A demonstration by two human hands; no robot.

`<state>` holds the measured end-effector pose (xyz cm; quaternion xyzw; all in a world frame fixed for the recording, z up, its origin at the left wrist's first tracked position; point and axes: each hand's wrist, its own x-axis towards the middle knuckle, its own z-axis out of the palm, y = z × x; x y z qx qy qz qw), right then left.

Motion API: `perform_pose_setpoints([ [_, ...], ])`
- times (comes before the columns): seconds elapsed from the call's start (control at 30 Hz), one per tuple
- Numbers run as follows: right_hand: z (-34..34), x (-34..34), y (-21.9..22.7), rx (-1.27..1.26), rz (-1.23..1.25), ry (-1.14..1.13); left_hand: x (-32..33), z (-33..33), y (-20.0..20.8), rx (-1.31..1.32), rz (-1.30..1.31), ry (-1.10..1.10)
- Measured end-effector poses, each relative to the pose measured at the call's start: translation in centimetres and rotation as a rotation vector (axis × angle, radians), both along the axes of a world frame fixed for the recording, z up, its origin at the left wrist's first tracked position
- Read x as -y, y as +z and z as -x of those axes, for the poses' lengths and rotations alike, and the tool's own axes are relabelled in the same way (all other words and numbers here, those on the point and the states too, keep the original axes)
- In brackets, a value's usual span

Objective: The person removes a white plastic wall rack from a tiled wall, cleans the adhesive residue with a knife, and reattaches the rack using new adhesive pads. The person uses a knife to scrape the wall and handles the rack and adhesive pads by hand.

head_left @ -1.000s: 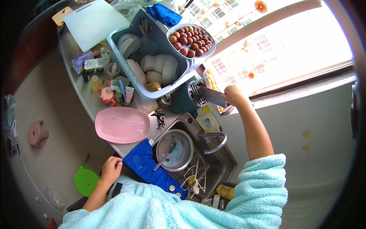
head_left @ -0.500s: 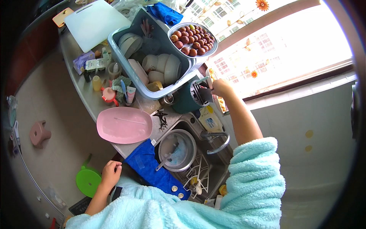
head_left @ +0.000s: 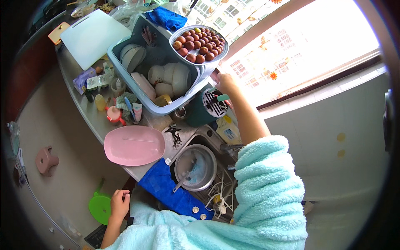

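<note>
Grey counter [head_left: 100,121], dark-green knife holder [head_left: 196,111], slotted top [head_left: 211,110]; hands [head_left: 226,84] apart, left relaxed, right's hold unclear.

This is a kitchen: the sink [head_left: 220,160] holds a pot [head_left: 211,167] at six o'clock; a knife block [head_left: 198,110] stands at one, a tub [head_left: 168,109] of bowls [head_left: 168,75] at eleven, a cutting board [head_left: 95,37] at ten.

A grey-blue rectangular plastic tub [head_left: 166,109] at upper centre holds white round bowls [head_left: 168,75], a white rectangular board [head_left: 96,37] to its left. At the tub's lower right stands a dark-green cylindrical slotted holder [head_left: 198,112], behind a grey metal sink [head_left: 225,160] containing a round metal pot [head_left: 210,162]. Left of the sink lies a pink oval plastic tray [head_left: 133,150].
</note>
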<state>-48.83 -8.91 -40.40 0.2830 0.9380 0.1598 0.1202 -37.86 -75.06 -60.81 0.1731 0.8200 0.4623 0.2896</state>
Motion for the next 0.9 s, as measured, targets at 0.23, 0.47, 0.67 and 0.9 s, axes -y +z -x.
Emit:
perform_pose_setpoints([
  [0.23, -1.2, -2.1, 1.0, -0.136, 0.256, 0.169, 0.7, 0.0, 0.0, -0.036, 0.022, 0.011],
  [0.47, -6.7, -5.3, 6.5, -0.402, 0.363, 0.161, -2.9, 0.6, 1.3, -0.069, -0.007, -0.131],
  [0.67, -5.8, -1.3, 2.8, -0.369, 0.326, 0.038, -6.6, 0.5, 3.0, -0.115, -0.047, -0.236],
  [0.9, -0.2, 0.0, -0.6, 0.042, 0.204, -0.040, -3.2, -1.0, 2.3, -0.143, 0.022, -0.197],
])
